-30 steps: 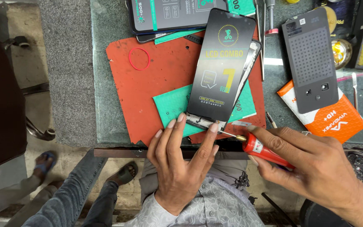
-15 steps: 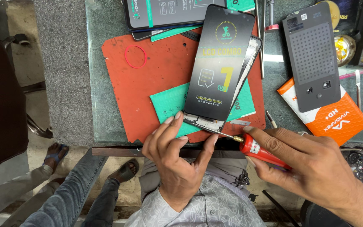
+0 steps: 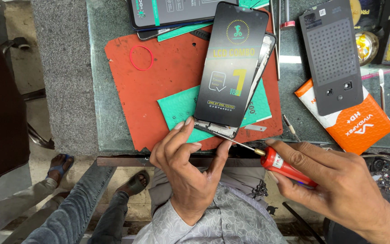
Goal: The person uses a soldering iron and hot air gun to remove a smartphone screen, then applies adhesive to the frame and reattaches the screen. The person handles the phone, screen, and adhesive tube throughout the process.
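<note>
A black phone display panel (image 3: pixel 231 63) with a protective film lies tilted on a teal bubble pouch (image 3: pixel 181 106) and a red work mat (image 3: pixel 168 77). My left hand (image 3: pixel 188 167) rests at the panel's near end, fingers touching its bottom edge. My right hand (image 3: pixel 339 185) grips a red-handled screwdriver (image 3: pixel 285 166); its thin shaft reaches left and the tip meets the panel's bottom edge beside my left fingers.
A red rubber band (image 3: pixel 141 57) lies on the mat. A dark perforated phone back cover (image 3: pixel 332 54) sits on an orange and white pouch (image 3: pixel 353 122) to the right. Boxed screens (image 3: pixel 177 11) lie at the back. Another person's legs and sandalled feet (image 3: pixel 134 185) stand left of me.
The view shifted slightly. My left fingers slid closer along the panel's bottom edge, and the screwdriver tip stayed at that edge.
</note>
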